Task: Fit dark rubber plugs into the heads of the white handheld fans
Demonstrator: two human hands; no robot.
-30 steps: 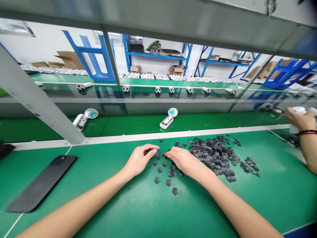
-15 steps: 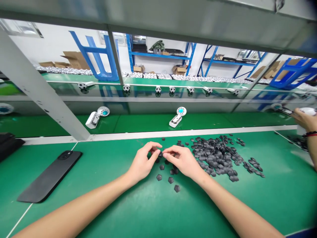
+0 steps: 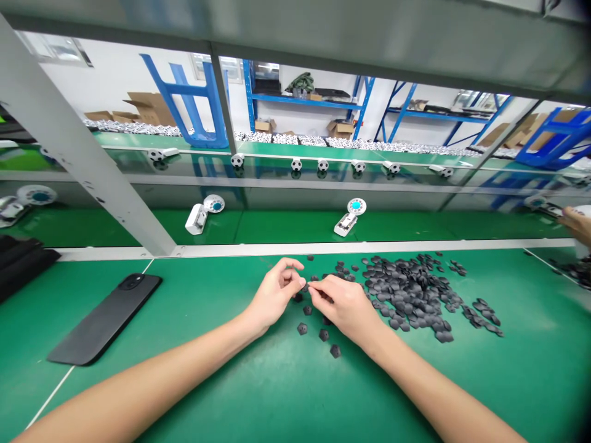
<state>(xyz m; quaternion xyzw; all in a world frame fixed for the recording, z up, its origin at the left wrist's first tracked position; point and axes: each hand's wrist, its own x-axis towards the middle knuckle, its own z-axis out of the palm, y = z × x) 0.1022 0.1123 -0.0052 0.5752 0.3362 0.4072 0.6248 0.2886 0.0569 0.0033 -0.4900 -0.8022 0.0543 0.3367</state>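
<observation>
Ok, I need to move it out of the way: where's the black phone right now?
In the head view, the black smartphone lies back-up on the green mat, to the left of the person's left hand.

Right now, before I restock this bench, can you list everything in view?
black pentagonal pieces: very many, black-grey, heaped on the green bench mat right of the hands
loose pieces: several, same colour, on the mat below the hands
smartphone: one, black, on the mat at left
white devices with blue dials: at least two, on the green shelf beyond the bench
soccer balls: several, black and white, on the far ledge
blue shelving: one visible unit, blue, at the back wall
cardboard boxes: several, brown, far back
co-worker's hand: one, at right edge
left hand: one, fingertips beside the right hand
right hand: one, over the loose pieces
</observation>
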